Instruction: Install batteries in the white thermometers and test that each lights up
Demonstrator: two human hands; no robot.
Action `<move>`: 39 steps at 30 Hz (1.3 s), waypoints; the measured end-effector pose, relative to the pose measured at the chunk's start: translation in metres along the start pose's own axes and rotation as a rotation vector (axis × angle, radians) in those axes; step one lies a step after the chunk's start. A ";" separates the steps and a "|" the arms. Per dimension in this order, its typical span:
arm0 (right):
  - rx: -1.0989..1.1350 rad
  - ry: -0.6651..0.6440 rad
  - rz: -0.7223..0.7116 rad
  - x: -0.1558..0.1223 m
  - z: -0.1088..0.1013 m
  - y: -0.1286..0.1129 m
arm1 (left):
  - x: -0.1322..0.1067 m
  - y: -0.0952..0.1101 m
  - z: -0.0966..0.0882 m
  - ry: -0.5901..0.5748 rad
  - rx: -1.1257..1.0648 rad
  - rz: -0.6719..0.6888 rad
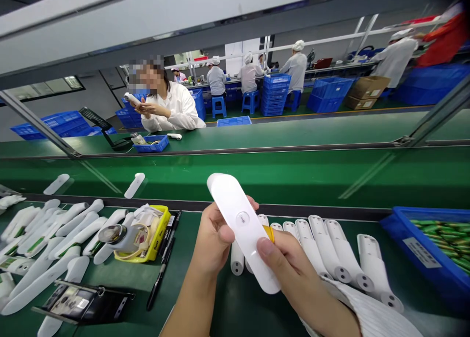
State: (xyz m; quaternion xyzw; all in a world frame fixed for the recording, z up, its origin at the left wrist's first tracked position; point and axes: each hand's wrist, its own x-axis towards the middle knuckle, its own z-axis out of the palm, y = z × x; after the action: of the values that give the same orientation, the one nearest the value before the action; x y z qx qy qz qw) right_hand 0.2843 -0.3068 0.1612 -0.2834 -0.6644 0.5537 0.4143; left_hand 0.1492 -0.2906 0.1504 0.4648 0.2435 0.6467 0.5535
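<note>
I hold a white, elongated thermometer-like device (242, 229) up over the green bench with both hands. My left hand (213, 239) grips its left side, fingers curled behind it. My right hand (290, 268) clasps its lower end, thumb pressed on the front. A yellow ring (270, 233) shows on a right finger. Beneath my hands a row of several identical white devices (330, 249) lies side by side.
Many white device shells (47, 234) are piled at left, beside a yellow tray (157, 239), pens (161, 268) and a black holder (84, 303). A blue bin of green parts (433, 244) sits right. Two devices lie on the green conveyor (293, 175). A co-worker (165, 107) sits opposite.
</note>
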 end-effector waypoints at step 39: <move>-0.070 0.068 -0.020 0.003 0.002 0.009 | -0.002 0.007 -0.006 -0.069 0.016 -0.010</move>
State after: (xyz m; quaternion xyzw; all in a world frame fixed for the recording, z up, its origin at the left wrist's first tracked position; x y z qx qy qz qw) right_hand 0.2801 -0.3033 0.1534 -0.3099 -0.6717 0.5158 0.4320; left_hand 0.1406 -0.2937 0.1532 0.4903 0.2318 0.6254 0.5610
